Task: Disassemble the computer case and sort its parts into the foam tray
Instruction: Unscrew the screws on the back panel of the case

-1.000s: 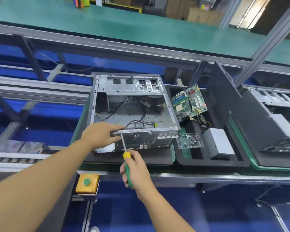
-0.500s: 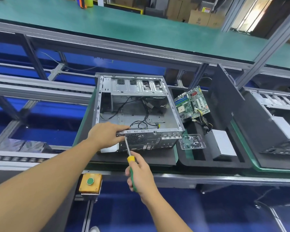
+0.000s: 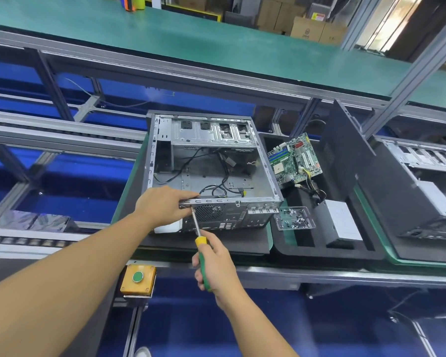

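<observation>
Computer case (image 3: 216,176) lies on black mat (image 3: 216,244), green bench (image 3: 191,39) behind

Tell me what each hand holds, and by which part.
The right hand grips the screwdriver by its green handle. The left hand holds the computer case at its near upper edge, left corner.

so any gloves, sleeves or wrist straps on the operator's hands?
None visible. Left hand and right hand are bare: no gloves, rings or tape. Left forearm and right forearm are uncovered to the frame edge: no sleeves, watch or ESD strap.
</observation>
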A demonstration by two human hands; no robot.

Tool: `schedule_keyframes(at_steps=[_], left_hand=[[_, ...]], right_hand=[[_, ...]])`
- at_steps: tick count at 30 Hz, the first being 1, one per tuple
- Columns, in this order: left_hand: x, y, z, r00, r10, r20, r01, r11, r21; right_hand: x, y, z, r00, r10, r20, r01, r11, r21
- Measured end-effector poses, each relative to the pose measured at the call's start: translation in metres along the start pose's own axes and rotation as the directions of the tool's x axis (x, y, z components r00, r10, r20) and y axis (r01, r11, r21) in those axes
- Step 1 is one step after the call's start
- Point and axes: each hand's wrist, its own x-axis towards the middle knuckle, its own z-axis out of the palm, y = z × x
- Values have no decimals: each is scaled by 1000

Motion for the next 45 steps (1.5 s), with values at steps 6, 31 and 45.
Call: schedule_keyframes(at_steps=[6,31,45], left_hand=[[0,0,0,1000,-12,4,12,1000,-9],[-1,0,3,999,-1,-38,3,999,43],[-2,2,1,999,1,-42,1,999,47]], right_hand=[[2,1,2,1000,-7,-4,7,1000,7],[4,2,-2,902,74,426,-371,640,673],[4,-3,7,908,136,397,-355,753,554]])
